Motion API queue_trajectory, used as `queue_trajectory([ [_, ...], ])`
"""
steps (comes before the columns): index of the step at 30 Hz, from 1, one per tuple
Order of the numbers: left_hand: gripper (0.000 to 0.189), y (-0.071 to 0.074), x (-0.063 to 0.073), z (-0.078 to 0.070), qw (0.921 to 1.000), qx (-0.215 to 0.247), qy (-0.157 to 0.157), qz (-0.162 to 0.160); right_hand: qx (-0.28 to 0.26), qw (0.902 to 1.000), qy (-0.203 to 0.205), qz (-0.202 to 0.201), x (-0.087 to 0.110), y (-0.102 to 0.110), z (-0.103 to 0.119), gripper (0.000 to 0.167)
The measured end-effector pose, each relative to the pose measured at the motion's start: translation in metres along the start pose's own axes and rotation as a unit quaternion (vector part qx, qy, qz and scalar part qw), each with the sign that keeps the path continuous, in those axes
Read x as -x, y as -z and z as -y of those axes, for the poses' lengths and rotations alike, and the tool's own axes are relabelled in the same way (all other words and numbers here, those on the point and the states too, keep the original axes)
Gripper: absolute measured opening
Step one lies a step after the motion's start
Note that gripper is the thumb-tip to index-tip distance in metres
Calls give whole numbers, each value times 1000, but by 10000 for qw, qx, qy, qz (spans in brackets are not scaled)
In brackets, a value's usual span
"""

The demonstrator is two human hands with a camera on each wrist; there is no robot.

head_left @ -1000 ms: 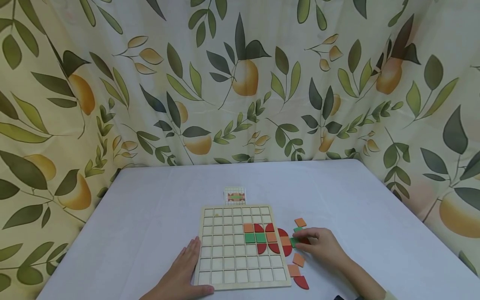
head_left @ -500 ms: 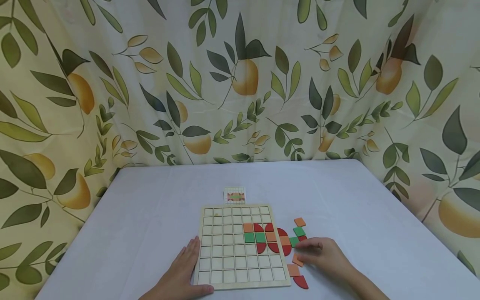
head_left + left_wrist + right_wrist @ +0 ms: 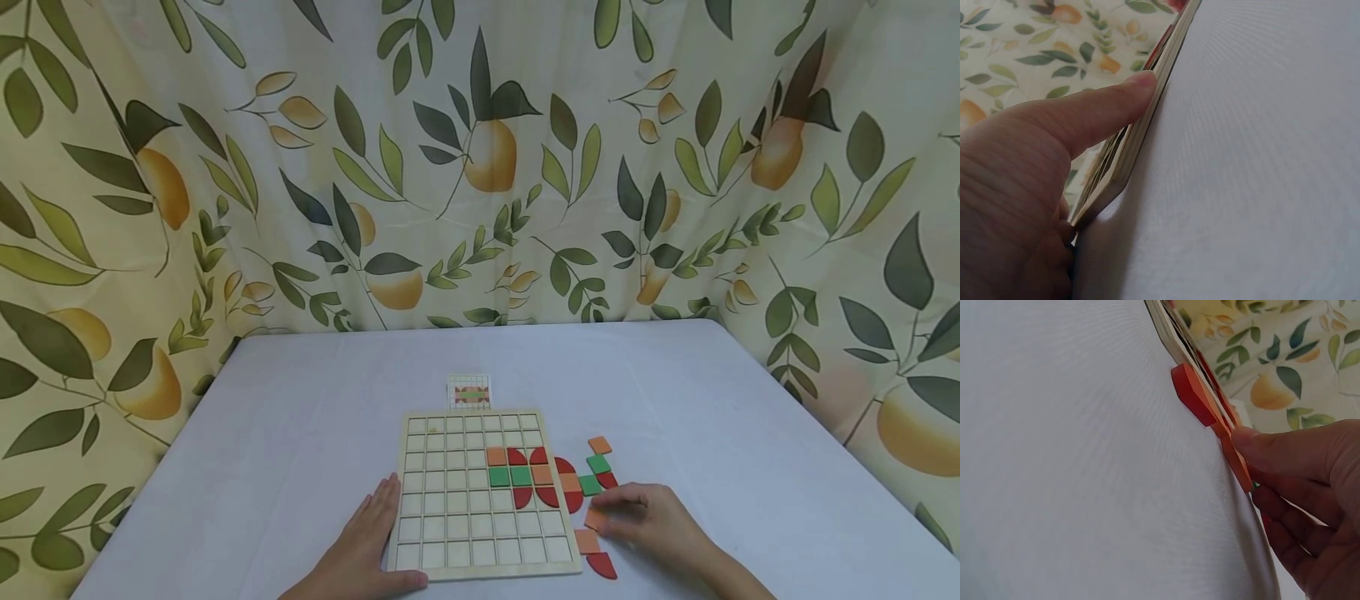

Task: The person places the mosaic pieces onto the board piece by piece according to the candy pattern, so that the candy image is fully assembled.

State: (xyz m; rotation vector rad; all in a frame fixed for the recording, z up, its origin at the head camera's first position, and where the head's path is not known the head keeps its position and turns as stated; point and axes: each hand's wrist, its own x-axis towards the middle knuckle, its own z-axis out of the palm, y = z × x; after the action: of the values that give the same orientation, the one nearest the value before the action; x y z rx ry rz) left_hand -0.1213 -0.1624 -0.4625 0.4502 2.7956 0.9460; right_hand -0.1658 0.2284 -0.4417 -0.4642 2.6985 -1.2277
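My left hand (image 3: 360, 537) rests at the near left corner of a wooden grid board (image 3: 457, 527), fingers along its left side and thumb (image 3: 1110, 106) on its near edge. Red quarter-round tiles, green squares and orange squares fill cells on the board's right half, such as a green tile (image 3: 498, 476). To the right of the board, my right hand (image 3: 656, 521) pinches an orange square tile (image 3: 595, 519) between thumb and fingers, low at the table. In the right wrist view the thumb lies against that orange tile (image 3: 1238, 462), close to a red tile (image 3: 1192, 397).
A small pattern card (image 3: 471, 391) lies behind the board. Loose tiles form a line right of the board, including a green square (image 3: 598, 465), an orange square (image 3: 600, 444) and a red quarter-round (image 3: 602, 566). A leaf-and-fruit curtain (image 3: 495, 208) hangs beyond the white table (image 3: 300, 417).
My right hand has drawn back from the green and red tiles toward me, to the orange square, and now pinches it. The left hand and board stay put.
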Motion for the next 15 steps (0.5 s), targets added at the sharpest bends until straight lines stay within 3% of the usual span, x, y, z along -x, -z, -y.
queue_trajectory([
  [15, 123, 1, 0, -1, 10000, -92, 7, -13, 64, 10000, -71, -1, -3, -1, -2, 28],
])
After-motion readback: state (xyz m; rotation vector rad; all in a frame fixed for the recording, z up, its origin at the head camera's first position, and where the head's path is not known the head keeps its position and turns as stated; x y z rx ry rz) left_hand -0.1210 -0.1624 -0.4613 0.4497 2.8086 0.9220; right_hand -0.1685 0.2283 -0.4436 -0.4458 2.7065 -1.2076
